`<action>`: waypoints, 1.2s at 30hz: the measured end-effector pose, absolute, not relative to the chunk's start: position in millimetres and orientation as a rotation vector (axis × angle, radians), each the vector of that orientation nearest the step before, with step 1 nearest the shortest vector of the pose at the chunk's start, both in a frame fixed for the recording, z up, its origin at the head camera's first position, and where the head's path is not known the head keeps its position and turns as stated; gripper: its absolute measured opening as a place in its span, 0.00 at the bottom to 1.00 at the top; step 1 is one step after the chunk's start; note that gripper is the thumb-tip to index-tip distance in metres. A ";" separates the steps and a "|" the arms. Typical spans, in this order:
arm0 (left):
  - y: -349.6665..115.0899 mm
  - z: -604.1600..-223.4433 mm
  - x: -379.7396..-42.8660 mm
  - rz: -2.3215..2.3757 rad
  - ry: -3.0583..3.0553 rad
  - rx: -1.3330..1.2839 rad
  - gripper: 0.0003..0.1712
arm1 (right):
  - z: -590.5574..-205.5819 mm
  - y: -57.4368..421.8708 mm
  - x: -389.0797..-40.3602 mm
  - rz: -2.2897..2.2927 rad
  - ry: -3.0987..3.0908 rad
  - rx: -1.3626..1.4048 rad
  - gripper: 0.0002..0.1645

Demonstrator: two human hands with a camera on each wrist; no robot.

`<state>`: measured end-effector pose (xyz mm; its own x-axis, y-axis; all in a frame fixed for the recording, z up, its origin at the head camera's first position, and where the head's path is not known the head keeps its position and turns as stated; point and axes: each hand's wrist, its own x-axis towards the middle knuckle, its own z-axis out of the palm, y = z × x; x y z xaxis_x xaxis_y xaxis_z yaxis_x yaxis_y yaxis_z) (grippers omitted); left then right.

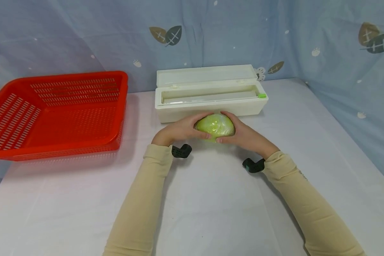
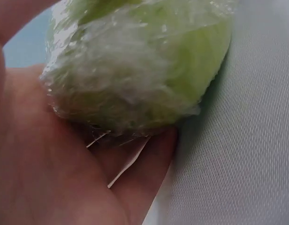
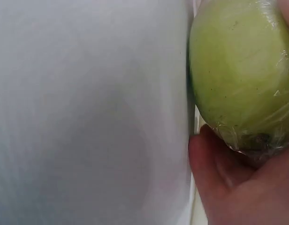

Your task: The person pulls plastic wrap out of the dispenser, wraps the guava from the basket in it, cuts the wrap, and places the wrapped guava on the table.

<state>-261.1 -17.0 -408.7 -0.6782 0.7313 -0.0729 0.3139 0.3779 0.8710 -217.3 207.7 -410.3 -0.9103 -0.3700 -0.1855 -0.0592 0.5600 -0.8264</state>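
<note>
Between both hands is a green, rounded fruit (image 1: 216, 125) wrapped in clear cling film. My left hand (image 1: 181, 128) grips its left end, with the thumb toward me and fingers around the far side. On the other end, my right hand (image 1: 244, 134) holds it in the same way. Crumpled film gathers over the end of the fruit (image 2: 135, 65) in the left wrist view. Smoother film and a dark spot at the tip show on the fruit (image 3: 243, 70) in the right wrist view. Its underside is close to the white tabletop.
Just behind the hands stands a white cling film dispenser (image 1: 211, 106), its lid raised, with a long roll inside and a green slider (image 1: 262, 95) at the right. A red slotted basket (image 1: 115, 137) sits at the left. A blue patterned cloth (image 1: 204, 32) hangs behind the table.
</note>
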 end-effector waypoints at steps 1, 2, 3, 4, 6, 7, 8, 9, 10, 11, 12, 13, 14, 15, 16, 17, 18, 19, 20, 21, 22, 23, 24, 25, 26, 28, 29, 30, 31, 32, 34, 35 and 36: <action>-16.8 -408.6 -261.2 1.218 2.190 0.893 0.45 | -410.9 207.8 -217.5 -1.281 2.446 -0.340 0.60; -16.2 -408.2 -260.9 1.210 2.175 0.888 0.46 | -411.1 207.5 -217.6 -1.282 2.438 -0.336 0.60; -15.4 -407.7 -260.3 1.203 2.168 0.885 0.47 | -411.5 207.2 -217.7 -1.290 2.428 -0.333 0.60; -14.5 -407.6 -259.7 1.203 2.155 0.882 0.47 | -411.7 206.8 -217.8 -1.296 2.423 -0.334 0.61; -13.0 -407.1 -258.1 1.207 2.138 0.872 0.49 | -411.7 206.2 -217.4 -1.295 2.425 -0.328 0.62; -12.4 -407.0 -257.2 1.217 2.124 0.872 0.50 | -412.5 206.2 -217.5 -1.293 2.434 -0.331 0.62; -11.9 -406.9 -256.5 1.218 2.119 0.870 0.51 | -412.6 206.0 -217.5 -1.295 2.436 -0.326 0.63; -11.8 -407.0 -256.0 1.219 2.117 0.865 0.52 | -412.8 206.0 -217.6 -1.299 2.432 -0.328 0.64; -11.9 -407.2 -256.0 1.215 2.115 0.862 0.52 | -412.8 206.0 -217.6 -1.296 2.432 -0.334 0.64; -12.0 -407.1 -256.0 1.201 2.125 0.864 0.52 | -412.9 206.3 -217.5 -1.291 2.432 -0.334 0.65; -12.0 -407.1 -256.2 1.187 2.139 0.871 0.53 | -412.9 206.6 -217.5 -1.288 2.432 -0.338 0.65; -11.8 -407.1 -256.5 1.176 2.146 0.877 0.53 | -413.1 206.9 -217.6 -1.284 2.435 -0.344 0.65; -11.6 -407.0 -256.8 1.156 2.165 0.891 0.53 | -412.9 207.3 -217.5 -1.276 2.437 -0.351 0.65; -11.1 -407.1 -257.2 1.143 2.182 0.911 0.53 | -412.7 207.5 -217.4 -1.267 2.441 -0.355 0.65; -10.5 -407.1 -257.6 1.114 2.216 0.934 0.53 | -412.3 207.7 -217.1 -1.250 2.451 -0.351 0.65; -9.7 -406.9 -257.7 1.082 2.254 0.955 0.53 | -412.0 207.7 -217.0 -1.235 2.460 -0.340 0.65; -9.1 -406.9 -257.8 1.052 2.295 0.976 0.53 | -411.6 207.6 -217.0 -1.226 2.467 -0.334 0.65; -8.3 -407.1 -257.9 1.015 2.337 0.993 0.53 | -411.3 207.3 -217.0 -1.224 2.470 -0.326 0.64; -7.6 -407.4 -258.0 0.977 2.382 1.015 0.53 | -411.0 207.1 -217.0 -1.223 2.472 -0.318 0.64; -7.1 -407.5 -257.9 0.941 2.425 1.029 0.52 | -411.2 206.8 -217.2 -1.227 2.473 -0.305 0.63; -6.7 -407.5 -257.8 0.903 2.465 1.041 0.52 | -411.2 206.5 -217.4 -1.235 2.471 -0.298 0.63; -6.2 -407.6 -257.7 0.886 2.489 1.048 0.50 | -411.4 206.3 -217.7 -1.246 2.470 -0.292 0.62; -5.9 -407.7 -257.6 0.861 2.518 1.052 0.49 | -411.8 206.3 -217.9 -1.259 2.468 -0.294 0.62; -5.7 -407.6 -257.2 0.845 2.536 1.051 0.48 | -412.5 206.4 -218.1 -1.267 2.467 -0.292 0.62; -5.4 -407.3 -257.0 0.834 2.551 1.051 0.47 | -413.0 206.7 -218.3 -1.271 2.470 -0.290 0.61; -5.2 -406.8 -256.2 0.815 2.577 1.040 0.45 | -413.9 207.6 -218.5 -1.277 2.481 -0.298 0.61; -5.3 -406.5 -255.8 0.805 2.590 1.032 0.45 | -414.4 208.2 -218.7 -1.278 2.486 -0.305 0.61; -5.7 -406.4 -255.3 0.782 2.612 1.018 0.44 | -415.1 209.1 -219.1 -1.279 2.489 -0.317 0.61; -6.0 -406.3 -255.1 0.770 2.626 1.010 0.43 | -415.7 210.1 -219.5 -1.280 2.489 -0.327 0.61; -6.4 -406.4 -255.0 0.752 2.645 0.998 0.43 | -415.9 211.2 -219.9 -1.280 2.489 -0.338 0.61; -7.2 -406.6 -254.9 0.719 2.678 0.970 0.41 | -416.6 213.9 -220.8 -1.305 2.463 -0.351 0.61; -7.2 -406.6 -255.0 0.719 2.682 0.957 0.41 | -416.7 215.6 -221.0 -1.323 2.441 -0.349 0.61; -7.2 -406.8 -255.3 0.715 2.688 0.946 0.39 | -416.5 217.1 -220.9 -1.341 2.418 -0.343 0.60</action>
